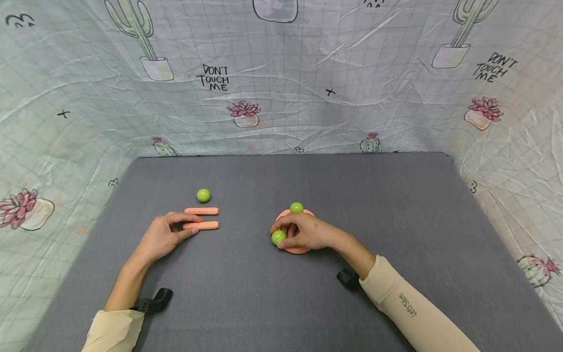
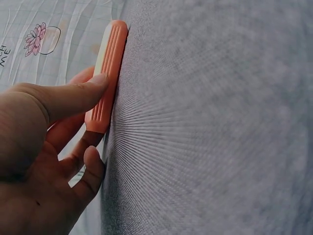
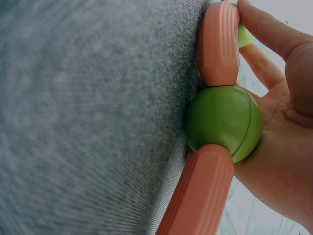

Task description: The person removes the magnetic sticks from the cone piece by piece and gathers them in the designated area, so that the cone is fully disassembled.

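Where tabletop (image 1: pixel 246 288) lies open: centre front.
Left hand (image 1: pixel 163 237): pinches orange stick (image 1: pixel 208 225) — twin (image 1: pixel 201 211) just beyond.
Right hand (image 1: pixel 310 231): pinches green ball (image 1: pixel 278 238).

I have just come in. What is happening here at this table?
At a gray table, a person's left hand pinches an orange bar. A second orange bar and a separate green ball lie just beyond it. The right hand pinches another green ball, at the left edge of a rounded orange-and-green assembly.
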